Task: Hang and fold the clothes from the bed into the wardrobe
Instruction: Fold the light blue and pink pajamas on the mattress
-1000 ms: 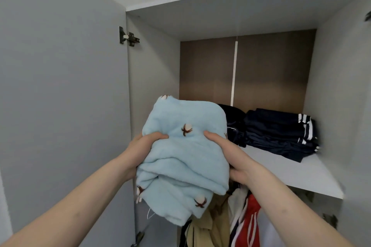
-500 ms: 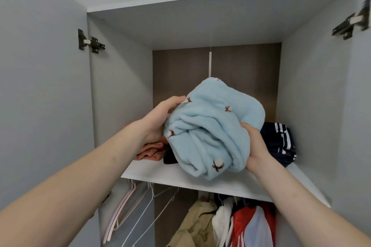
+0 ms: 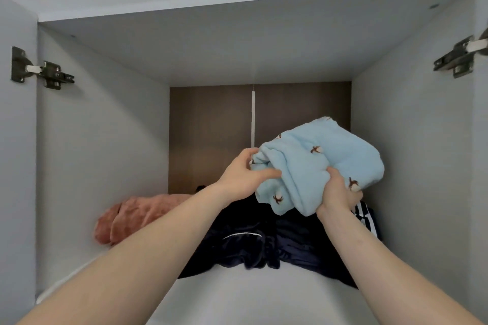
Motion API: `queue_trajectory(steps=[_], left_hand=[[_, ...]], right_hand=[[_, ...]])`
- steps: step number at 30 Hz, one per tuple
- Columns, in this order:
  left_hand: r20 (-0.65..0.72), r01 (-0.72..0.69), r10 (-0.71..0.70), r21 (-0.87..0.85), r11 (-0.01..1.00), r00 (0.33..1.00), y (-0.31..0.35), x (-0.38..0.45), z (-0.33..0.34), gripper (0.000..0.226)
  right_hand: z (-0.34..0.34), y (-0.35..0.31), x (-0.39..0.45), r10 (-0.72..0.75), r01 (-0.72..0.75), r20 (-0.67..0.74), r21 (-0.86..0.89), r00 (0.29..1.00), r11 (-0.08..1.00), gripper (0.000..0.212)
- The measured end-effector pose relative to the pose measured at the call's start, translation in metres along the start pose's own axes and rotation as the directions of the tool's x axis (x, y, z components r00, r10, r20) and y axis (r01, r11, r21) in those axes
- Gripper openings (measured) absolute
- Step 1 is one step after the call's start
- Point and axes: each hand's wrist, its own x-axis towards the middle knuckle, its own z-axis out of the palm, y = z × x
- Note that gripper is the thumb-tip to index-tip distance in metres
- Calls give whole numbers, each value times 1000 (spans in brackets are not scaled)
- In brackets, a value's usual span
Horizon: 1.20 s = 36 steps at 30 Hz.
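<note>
both hands were up inside the top wardrobe compartment, clamped on a folded light-blue fleece garment w/ small brown cotton-flower prints. left hand gripped its left edge, thumb laid across the front of the bundle, fingers curled over the top edge. right hand pinched the lower right part from below, fingers bunched into the fabric. hands were apart, one on each side of the bundle.

the garment was held above the shelf, toward the right side of the compartment, over a pile of dark navy clothes; couldn't tell whether its underside touched that pile. a navy piece w/ white stripes showed just beside the right wrist, near the right wall. a folded salmon-pink fleece item lay on the shelf at the left, next to the navy pile, partly hidden by the left forearm.

back panel was brown wood-look w/ a white vertical strip down its middle. a metal hinge sat on the left wall, another hinge on the right. side walls and compartment ceiling were pale grey.
</note>
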Motion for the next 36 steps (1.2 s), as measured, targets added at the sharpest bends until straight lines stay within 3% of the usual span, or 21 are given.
queue_trajectory(steps=[2, 4, 7, 9, 10, 13, 16, 19, 22, 24, 25, 27, 28, 30, 33, 34, 36], left_hand=[[46, -134, 127, 185, 974, 991, -11, 7, 17, 90], [128, -192, 158, 324, 927, 979, -20, 13, 35, 105], [216, -31, -61, 401, 916, 975, -38, 25, 58, 141], [163, 107, -181, 380, 919, 970, -48, 31, 65, 148], [133, 132, -177, 292, 947, 975, -50, 36, 68, 144], [52, -33, 34, -26, 999, 998, -42, 54, 72, 120], [-53, -262, 258, -92, 961, 965, -21, 74, 74, 100], [-75, -371, 368, -34, 928, 927, -17, 92, 75, 102], [86, -239, 227, 183, 954, 970, -39, 101, 78, 101], [211, -62, -25, 396, 916, 977, -57, 98, 85, 114], [234, 15, -138, 463, 886, 962, -64, 96, 90, 122], [201, 70, -189, 483, 873, 961, -70, 95, 100, 129], [152, 39, -130, 491, 870, 980, -69, 93, 105, 128], [60, -131, 117, 537, 834, 991, -61, 86, 110, 119], [69, -391, 415, 498, 774, 907, -47, 72, 108, 113], [132, -444, 444, 518, 731, 886, -43, 70, 107, 111], [278, -452, 357, 574, 683, 892, -41, 69, 106, 102]], right_hand=[[3, 9, 14, -21, 22, -62, 26, 998, 999, 82], [3, 17, 23, -22, 28, -120, 48, 992, 998, 88], [-2, 25, 32, -8, 18, -175, 59, 985, 998, 86], [-5, 24, 40, 6, 7, -165, 80, 986, 997, 80], [-4, 22, 43, 10, 4, -146, 99, 989, 995, 75], [3, 9, 46, 6, 5, -70, 153, 998, 988, 64], [15, -2, 49, -11, 14, -20, 185, 1000, 983, 62], [19, -3, 56, -44, 47, -20, 168, 999, 985, 69], [1, 17, 59, -61, 59, -127, -21, 990, 998, 80], [-22, 32, 60, -43, 23, -150, -139, 988, 990, 88], [-31, 36, 61, -21, -5, -141, -179, 990, 984, 94], [-40, 35, 66, 23, -49, -115, -227, 993, 973, 103], [-40, 31, 68, 45, -71, -112, -238, 993, 969, 106], [-37, 20, 70, 58, -86, -110, -277, 992, 957, 111], [-34, 3, 69, -1, -55, -124, -453, 992, 890, 115], [-35, -1, 68, -48, -45, -151, -560, 987, 827, 117], [-36, -5, 63, -192, 39, -147, -687, 970, 726, 115]])
